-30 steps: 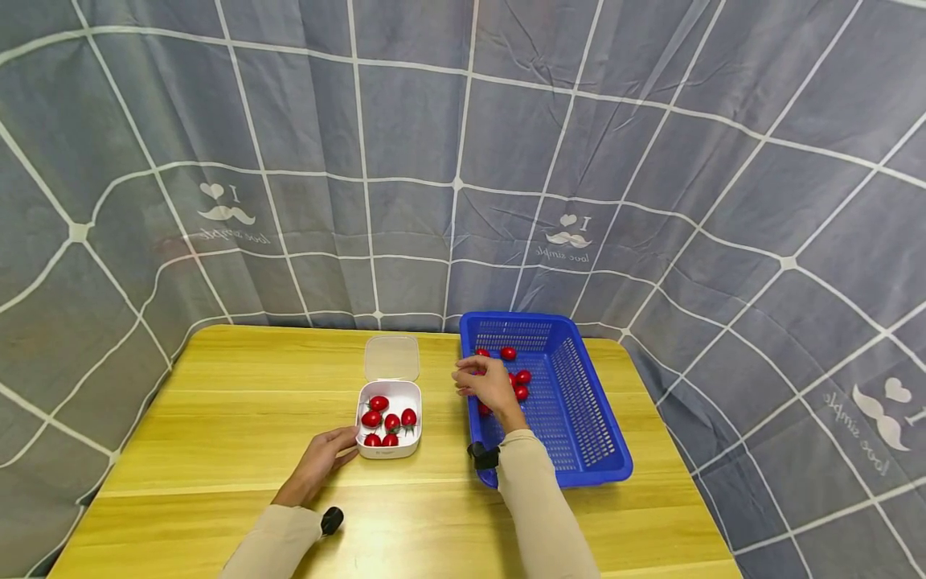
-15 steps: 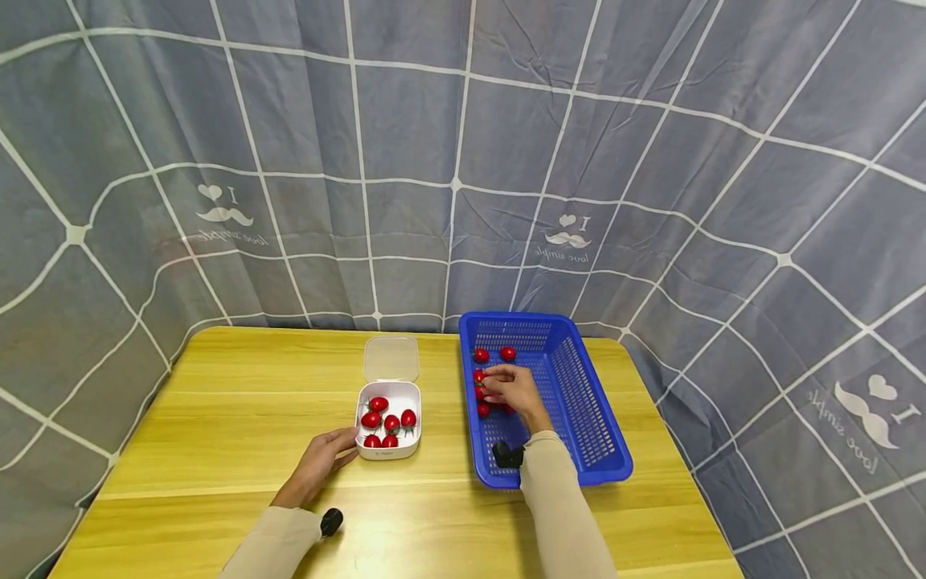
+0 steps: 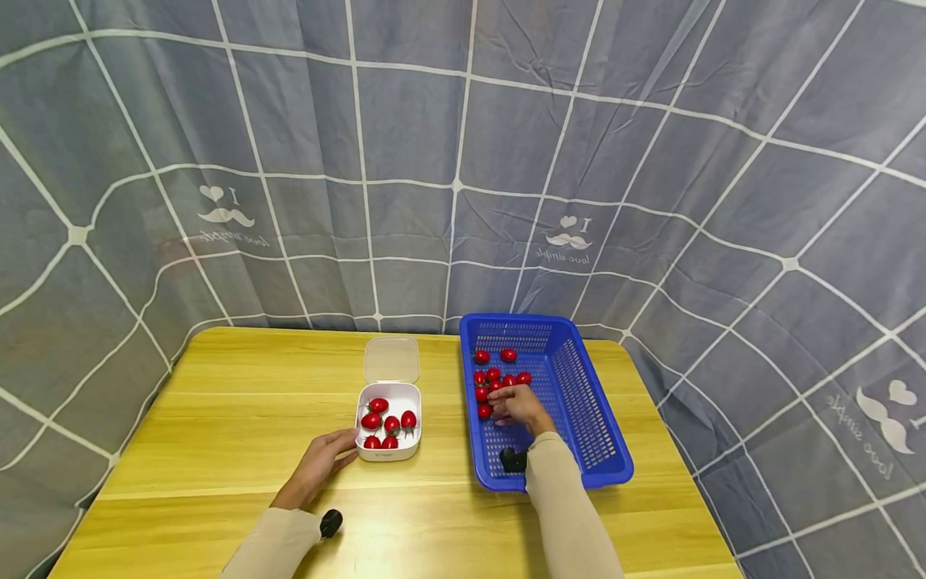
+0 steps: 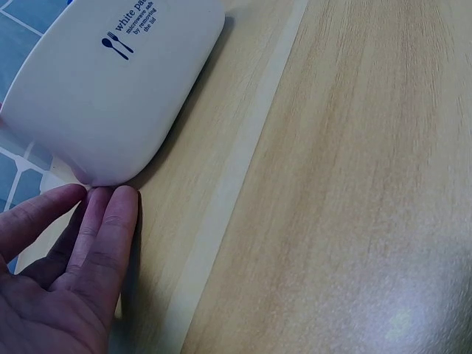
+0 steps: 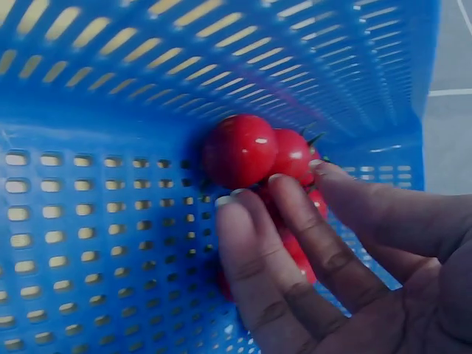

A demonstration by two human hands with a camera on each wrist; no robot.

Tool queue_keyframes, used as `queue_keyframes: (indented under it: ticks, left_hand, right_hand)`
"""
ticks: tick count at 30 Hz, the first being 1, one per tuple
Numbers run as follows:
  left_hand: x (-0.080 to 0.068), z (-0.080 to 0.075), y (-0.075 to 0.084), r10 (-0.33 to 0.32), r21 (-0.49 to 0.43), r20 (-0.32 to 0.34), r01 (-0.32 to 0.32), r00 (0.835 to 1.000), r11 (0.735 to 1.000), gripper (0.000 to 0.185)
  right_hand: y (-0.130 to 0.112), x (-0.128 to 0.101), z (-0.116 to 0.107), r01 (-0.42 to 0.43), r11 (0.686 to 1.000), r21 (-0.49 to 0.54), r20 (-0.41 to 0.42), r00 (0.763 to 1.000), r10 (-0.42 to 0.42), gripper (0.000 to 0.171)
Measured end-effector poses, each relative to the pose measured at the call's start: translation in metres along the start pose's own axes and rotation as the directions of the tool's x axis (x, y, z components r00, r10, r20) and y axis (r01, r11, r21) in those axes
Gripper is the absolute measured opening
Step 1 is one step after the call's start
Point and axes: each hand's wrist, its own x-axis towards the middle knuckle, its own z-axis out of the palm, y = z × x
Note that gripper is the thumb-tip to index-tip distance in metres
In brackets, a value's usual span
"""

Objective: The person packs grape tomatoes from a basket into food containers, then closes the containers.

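My left hand rests by the near left corner of a small white lidded food container, its extended fingertips touching the wall low down in the left wrist view. Several cherry tomatoes with green stems lie in the container. My right hand is down inside a blue plastic basket. In the right wrist view its fingers reach toward a cluster of cherry tomatoes, thumb apart from the fingers and tips right at the fruit. Some tomatoes are partly hidden behind those fingers.
The container's translucent lid lies folded back behind it. A wooden table carries everything, with a grey checked curtain behind. More tomatoes sit toward the basket's far end.
My right hand has moved from above the basket's left rim down into the basket, then slightly nearer to me, uncovering several tomatoes. The left hand and container have stayed put.
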Motion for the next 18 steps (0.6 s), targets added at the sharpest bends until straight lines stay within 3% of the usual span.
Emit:
queue_keyframes:
  ticks: [6,18]
  left_hand:
    - [0.001,0.000,-0.001,0.003,0.000,0.002,-0.003,1.000,1.000,0.052]
    - [0.000,0.000,-0.001,0.000,-0.001,-0.003,0.000,1.000,1.000,0.053]
  right_hand:
    - [0.007,0.003,0.002,-0.045,0.997,-0.055,0.051,0.998,0.048,0.032]
    - [0.012,0.006,0.004,-0.133,0.991,-0.002,0.176,0.976,0.131,0.027]
